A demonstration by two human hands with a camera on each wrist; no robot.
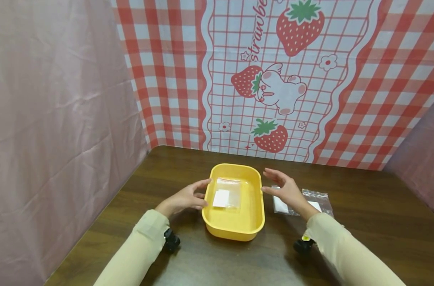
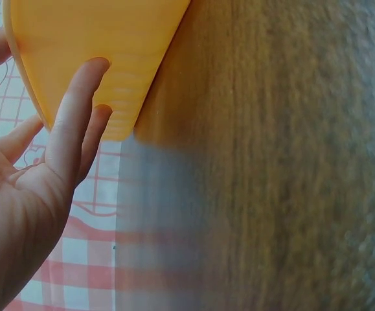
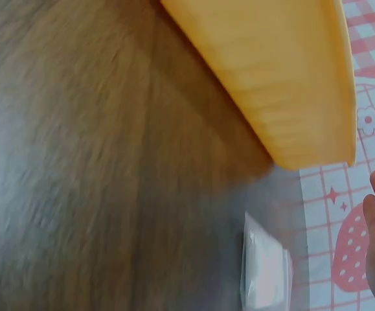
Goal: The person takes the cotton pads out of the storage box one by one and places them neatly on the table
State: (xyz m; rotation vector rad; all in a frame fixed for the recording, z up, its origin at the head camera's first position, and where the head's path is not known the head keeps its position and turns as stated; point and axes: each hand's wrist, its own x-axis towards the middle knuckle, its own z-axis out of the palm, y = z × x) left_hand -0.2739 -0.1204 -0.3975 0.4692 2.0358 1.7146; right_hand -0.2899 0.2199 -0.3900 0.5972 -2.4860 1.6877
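Note:
A yellow rectangular plastic basin (image 1: 227,220) sits on the table with a clear bag (image 1: 234,192) inside, a white piece showing in it. At the basin's left side is my left hand (image 1: 185,198), its fingers spread and fairly straight. In the left wrist view, fingertips (image 2: 98,65) lie against the basin's outer wall. My right hand (image 1: 287,192) is at the right rim, fingers extended, with nothing held. Under and beyond that hand lie clear zip bags (image 1: 322,198) with white pieces inside, partly covered by it.
The dark wooden table (image 1: 174,167) carries all of this. Behind it hangs a red-and-white checked cloth (image 1: 174,71) with strawberry prints, and a pinkish curtain (image 1: 59,119) runs along the left side. Small black cameras (image 1: 171,240) are strapped at both wrists.

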